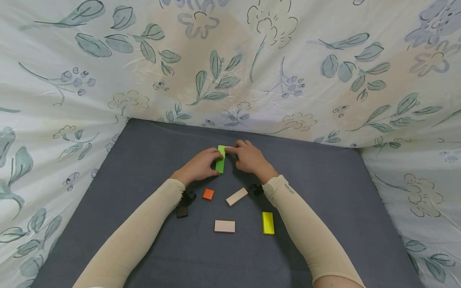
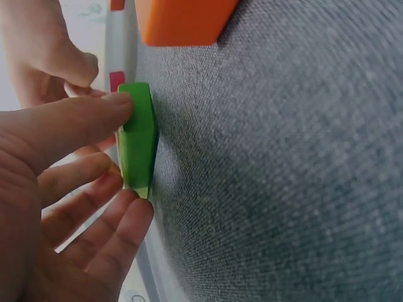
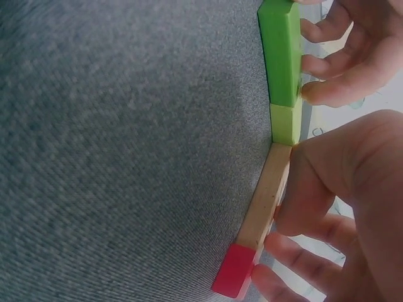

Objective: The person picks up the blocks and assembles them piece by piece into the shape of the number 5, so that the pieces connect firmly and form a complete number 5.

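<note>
1. Cream, snug left sleeve point(image 1: 133, 236), lower left of the frame; left hand point(image 1: 197, 166) bare.
2. Matching right sleeve point(image 1: 309, 228), lower right, dark lettering point(image 1: 289, 189) by its wrinkled cuff point(image 1: 271, 185).
3. Small black device point(image 1: 189, 196) at the left wrist, mid-frame.

Green block point(image 1: 219, 165): long, bevelled, lies on cloth, held along its length between thumb and fingers of left hand point(image 1: 201, 164). Pale green block point(image 3: 285, 124): short, butts against its far end. Wooden block point(image 3: 267, 198): plain, long, narrow, meets pale green at an angle; right hand point(image 1: 250, 158) touches it. Red block point(image 3: 234, 270): small, glossy, set against wood's other end, near right fingertips.
</note>
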### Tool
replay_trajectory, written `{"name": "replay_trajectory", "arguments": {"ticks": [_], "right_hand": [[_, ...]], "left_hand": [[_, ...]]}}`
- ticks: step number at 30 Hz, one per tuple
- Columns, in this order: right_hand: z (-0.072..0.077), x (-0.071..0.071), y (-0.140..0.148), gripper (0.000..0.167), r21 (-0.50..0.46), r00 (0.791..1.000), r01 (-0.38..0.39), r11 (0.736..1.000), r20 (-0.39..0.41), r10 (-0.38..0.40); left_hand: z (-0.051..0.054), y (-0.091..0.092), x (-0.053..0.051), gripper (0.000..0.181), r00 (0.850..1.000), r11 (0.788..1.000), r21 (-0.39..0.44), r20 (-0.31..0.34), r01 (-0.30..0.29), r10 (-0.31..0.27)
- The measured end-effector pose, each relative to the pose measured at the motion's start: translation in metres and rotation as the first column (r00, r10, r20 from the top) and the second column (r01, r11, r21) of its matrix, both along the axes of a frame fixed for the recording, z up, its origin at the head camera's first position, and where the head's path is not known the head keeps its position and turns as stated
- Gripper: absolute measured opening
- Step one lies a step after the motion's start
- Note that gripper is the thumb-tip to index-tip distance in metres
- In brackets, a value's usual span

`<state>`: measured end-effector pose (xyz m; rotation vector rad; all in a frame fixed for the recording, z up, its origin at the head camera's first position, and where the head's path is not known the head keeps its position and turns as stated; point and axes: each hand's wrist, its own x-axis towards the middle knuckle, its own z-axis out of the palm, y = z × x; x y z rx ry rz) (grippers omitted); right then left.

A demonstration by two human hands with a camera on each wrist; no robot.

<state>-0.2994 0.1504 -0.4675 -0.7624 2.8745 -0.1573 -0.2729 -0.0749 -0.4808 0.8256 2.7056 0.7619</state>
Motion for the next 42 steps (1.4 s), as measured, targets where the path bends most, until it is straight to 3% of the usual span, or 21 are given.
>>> {"name": "replay_trajectory", "arguments": {"ticks": [6,12,30,42], "right_hand": [[0.002,-0.001,-0.002,0.066,-0.005,1.0,0.007,1.0,0.0,-0.007],[0.002,-0.002,-0.002,0.066,-0.002,1.0,0.012,1.0,-0.001,-0.012],[-0.006,0.001,0.001,0.064,-0.024,0.999,-0.005,1.0,-0.041,0.004],[-0.004,-0.004,0.007,0.055,-0.104,1.0,-0.013,0.994,-0.006,0.012]], "left_hand": [[0.002,-0.006,-0.004,0.055,1.0,1.0,0.01,-0.006,-0.003,0.003],[0.003,-0.008,-0.013,0.049,1.0,0.999,-0.036,-0.006,0.019,-0.019],[-0.008,-0.001,-0.015,0.05,1.0,0.996,-0.088,-0.008,-0.001,0.0],[-0.004,0.0,-0.016,0.049,1.0,0.998,-0.069,0.02,-0.009,0.01]]}}
